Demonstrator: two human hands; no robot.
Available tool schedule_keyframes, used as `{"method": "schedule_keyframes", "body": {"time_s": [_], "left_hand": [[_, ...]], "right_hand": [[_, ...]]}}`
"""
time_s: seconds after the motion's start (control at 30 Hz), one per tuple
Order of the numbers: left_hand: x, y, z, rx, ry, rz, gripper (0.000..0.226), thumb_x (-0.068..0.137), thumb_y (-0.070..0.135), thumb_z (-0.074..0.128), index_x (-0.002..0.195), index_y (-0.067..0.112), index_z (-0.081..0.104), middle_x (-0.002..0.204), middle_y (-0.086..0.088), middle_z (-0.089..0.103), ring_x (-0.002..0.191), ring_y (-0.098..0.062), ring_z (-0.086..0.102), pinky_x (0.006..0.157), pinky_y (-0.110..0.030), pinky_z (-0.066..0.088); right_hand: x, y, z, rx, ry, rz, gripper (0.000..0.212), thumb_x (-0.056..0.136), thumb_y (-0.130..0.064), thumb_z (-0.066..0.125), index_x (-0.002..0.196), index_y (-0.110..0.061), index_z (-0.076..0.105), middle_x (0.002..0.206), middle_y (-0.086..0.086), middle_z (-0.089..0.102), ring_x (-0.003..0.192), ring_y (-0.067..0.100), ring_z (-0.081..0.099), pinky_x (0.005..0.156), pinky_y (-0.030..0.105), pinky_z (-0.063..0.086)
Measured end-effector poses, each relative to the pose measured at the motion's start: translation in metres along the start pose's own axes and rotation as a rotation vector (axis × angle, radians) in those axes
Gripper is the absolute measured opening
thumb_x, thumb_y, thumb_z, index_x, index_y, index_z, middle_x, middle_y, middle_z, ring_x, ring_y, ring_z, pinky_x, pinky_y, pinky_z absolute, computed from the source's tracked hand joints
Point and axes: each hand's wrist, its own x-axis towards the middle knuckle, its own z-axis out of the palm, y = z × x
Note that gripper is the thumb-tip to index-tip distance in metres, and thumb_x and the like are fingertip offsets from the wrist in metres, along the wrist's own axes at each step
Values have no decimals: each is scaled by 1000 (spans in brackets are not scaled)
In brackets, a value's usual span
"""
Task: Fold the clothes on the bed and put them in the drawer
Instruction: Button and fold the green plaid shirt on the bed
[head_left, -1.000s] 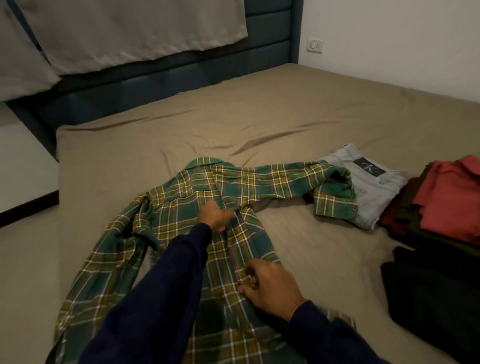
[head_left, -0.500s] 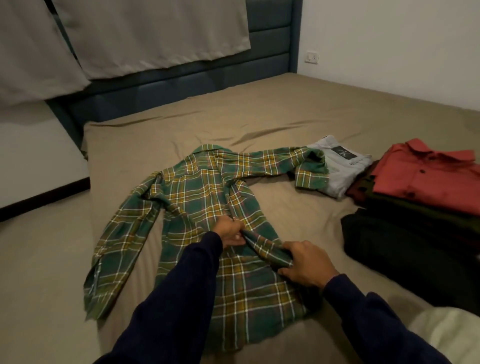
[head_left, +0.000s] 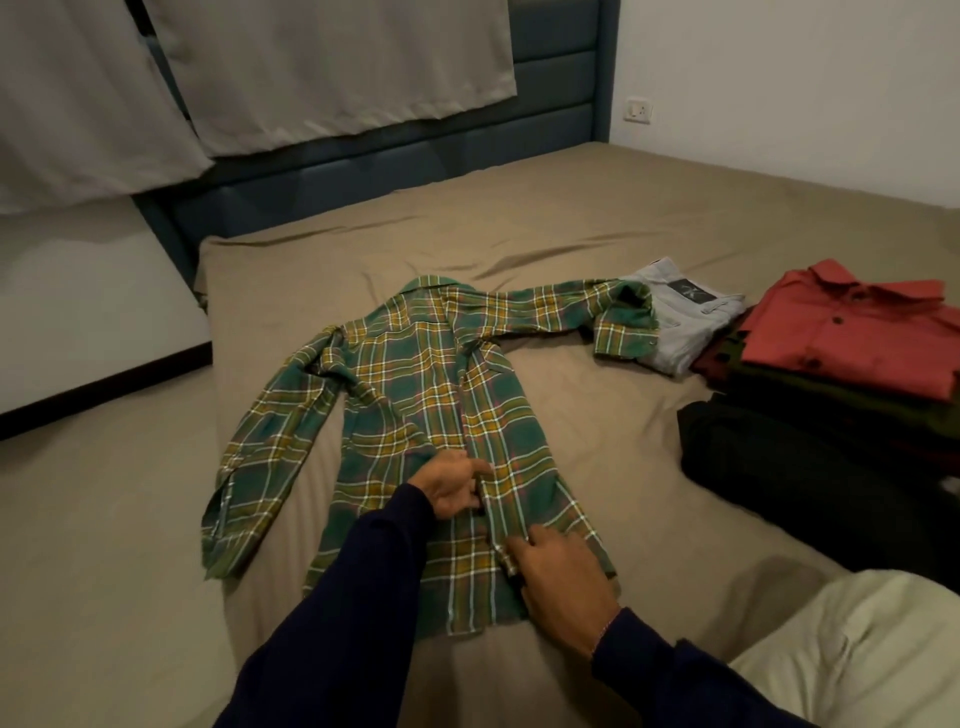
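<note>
A green and yellow plaid shirt (head_left: 415, 395) lies spread front-up on the tan bed (head_left: 597, 218), sleeves out to both sides. My left hand (head_left: 454, 483) rests at the shirt's front opening near the waist, fingers curled against the placket edge. My right hand (head_left: 558, 569) pinches the right front panel's edge near the hem. The far sleeve's cuff lies over folded grey jeans (head_left: 685, 322).
A stack of folded clothes sits at the right: a red shirt (head_left: 852, 332) on top of dark green and black garments (head_left: 810, 457). My knee in beige trousers (head_left: 857, 649) is at lower right. A blue headboard (head_left: 395, 161) and curtains stand behind; floor lies left of the bed.
The right front panel, lifted and bunched before, now lies flat over the shirt front. My right hand has slid down toward the hem. The view has pulled back and up.
</note>
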Motion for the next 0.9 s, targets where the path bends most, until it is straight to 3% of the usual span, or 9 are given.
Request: {"method": "schedule_keyframes", "body": {"time_s": [0.1, 0.23, 0.3, 0.4, 0.5, 0.63, 0.7, 0.8, 0.9], "left_hand": [[-4, -5, -4, 40, 25, -3, 40, 97, -6, 55, 136, -2, 48, 126, -21, 66, 112, -37, 66, 89, -52, 57], [-7, -11, -4, 42, 44, -35, 32, 98, -1, 56, 130, 2, 53, 120, -20, 69, 101, -32, 70, 84, -46, 60], [-8, -13, -4, 47, 45, -36, 34, 95, 0, 62, 128, 3, 54, 116, -19, 71, 102, -32, 72, 85, -46, 61], [-13, -16, -3, 85, 49, -50, 44, 87, -1, 72, 128, 2, 56, 117, -15, 72, 106, -31, 71, 92, -47, 58], [-19, -20, -3, 113, 30, -63, 40, 84, -2, 75, 121, 2, 60, 114, -12, 73, 107, -28, 70, 90, -41, 59], [-29, -19, -1, 89, -62, -95, 36, 85, -5, 72, 119, 2, 60, 114, -15, 73, 108, -30, 70, 86, -38, 61], [-33, -18, 0, 59, -98, -115, 43, 86, -6, 70, 127, 0, 56, 119, -18, 71, 110, -33, 69, 88, -42, 60], [-39, -18, 0, 66, -115, -159, 45, 85, -6, 72, 125, 3, 54, 118, -17, 72, 107, -34, 70, 81, -44, 62], [-41, -23, -3, 163, -75, -168, 40, 79, -4, 79, 107, 8, 53, 93, -9, 77, 86, -26, 75, 69, -39, 62]], "right_hand": [[-1, 6, 5, 38, -119, 19, 32, 99, -24, 51, 130, -20, 58, 123, 8, 55, 112, 29, 55, 95, 45, 49], [1, 23, -9, 303, -208, -37, 28, 95, -46, 59, 113, -26, 66, 112, -3, 65, 97, 11, 63, 85, 32, 55], [-2, 36, -20, 504, -127, 131, 32, 93, -55, 59, 103, -26, 67, 103, -9, 66, 89, 4, 62, 79, 22, 55], [-8, 62, -22, 425, 59, 428, 31, 93, -51, 62, 107, -24, 56, 105, -6, 58, 94, 11, 58, 81, 28, 53], [-11, 74, -26, 592, -147, 616, 34, 84, -39, 78, 102, -17, 59, 99, -3, 64, 91, 15, 63, 77, 29, 54], [-18, 77, -42, 821, -341, 602, 24, 90, -30, 75, 78, -10, 68, 52, -7, 64, 45, 2, 56, 51, 16, 47], [-25, 79, -51, 917, -448, 634, 27, 93, -30, 70, 77, -9, 65, 43, -8, 58, 35, 2, 48, 43, 15, 41], [-28, 82, -52, 979, -576, 681, 26, 93, -31, 70, 83, -7, 67, 52, -3, 62, 40, 5, 51, 44, 17, 43], [-29, 78, -48, 1001, -682, 713, 26, 91, -29, 73, 95, -4, 69, 76, 7, 75, 58, 10, 64, 55, 21, 53]]}}
